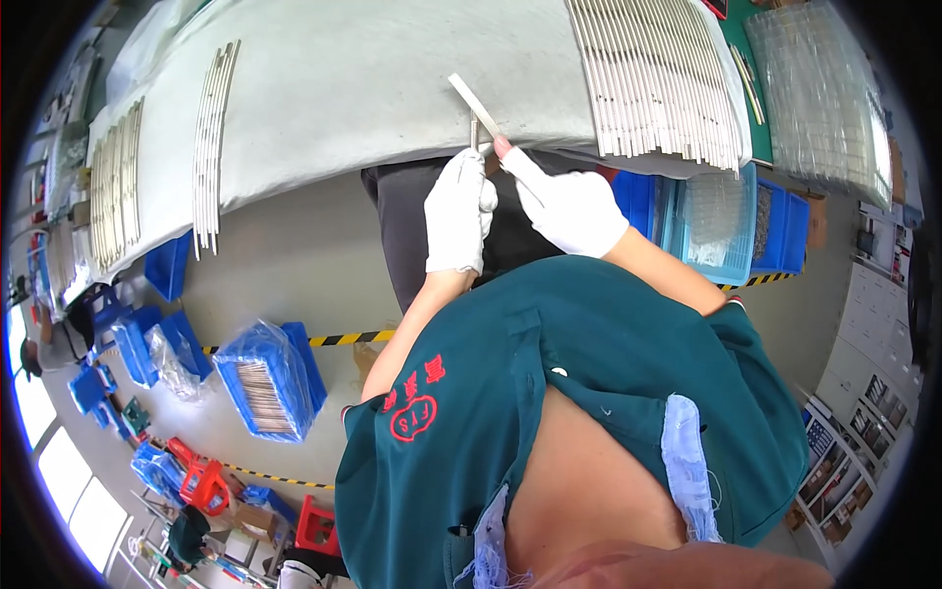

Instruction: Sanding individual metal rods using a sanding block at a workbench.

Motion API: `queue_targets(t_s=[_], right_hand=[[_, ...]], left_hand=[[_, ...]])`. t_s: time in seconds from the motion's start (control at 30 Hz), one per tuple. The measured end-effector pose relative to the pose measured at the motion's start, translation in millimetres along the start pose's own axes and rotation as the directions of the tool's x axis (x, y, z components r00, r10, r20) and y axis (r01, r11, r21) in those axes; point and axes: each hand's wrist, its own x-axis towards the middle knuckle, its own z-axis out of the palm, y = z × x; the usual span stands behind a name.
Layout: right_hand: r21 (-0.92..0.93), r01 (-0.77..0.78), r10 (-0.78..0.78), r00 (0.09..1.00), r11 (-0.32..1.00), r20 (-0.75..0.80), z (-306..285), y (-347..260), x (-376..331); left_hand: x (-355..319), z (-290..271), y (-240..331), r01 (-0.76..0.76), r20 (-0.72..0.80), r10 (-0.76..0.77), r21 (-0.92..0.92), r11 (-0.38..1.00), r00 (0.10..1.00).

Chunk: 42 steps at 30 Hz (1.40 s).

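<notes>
My left hand (457,212), in a white glove, is closed around a thin metal rod (475,133) at the table's near edge. Only the rod's upper end shows above the fingers; the rest is hidden by the hand. In my right hand (574,208), also gloved but with a bare fingertip showing, a flat pale strip (471,100) is pinched. The strip slants up and to the left, crossing close to the rod's tip. I cannot tell whether the two touch. Both hands are near each other, above my dark-trousered lap.
A pale cloth covers the table (343,88). Many silvery rods (653,83) lie side by side at right, with smaller groups of rods (214,142) at left. Clear plastic trays (819,93) stand far right. Blue bins (780,231) sit below; a bagged blue crate (265,383) rests on the floor.
</notes>
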Motion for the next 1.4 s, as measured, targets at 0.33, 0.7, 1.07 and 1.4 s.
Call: queue_targets(t_s=[0.33,0.7,1.07,1.4], right_hand=[[0.028,0.133,-0.131,0.989,0.991,-0.073,11,17,7],[0.046,-0.045,0.047,0.998,0.998,-0.037,12,3,13],[0.002,-0.016,0.015,0.986,1.000,0.167,-13,20,-23],[0.029,-0.020,0.016,0.994,0.999,0.113,-6,14,-23]], left_hand=[[0,-3,0,-0.022,0.052,0.021,0.019,1.000,0.998],[1,-7,4,0.012,0.079,-0.015,0.040,0.999,0.997],[15,-33,31,0.171,0.302,-0.205,0.134,0.976,0.931],[14,-33,40,0.222,0.259,-0.273,0.212,0.952,0.927]])
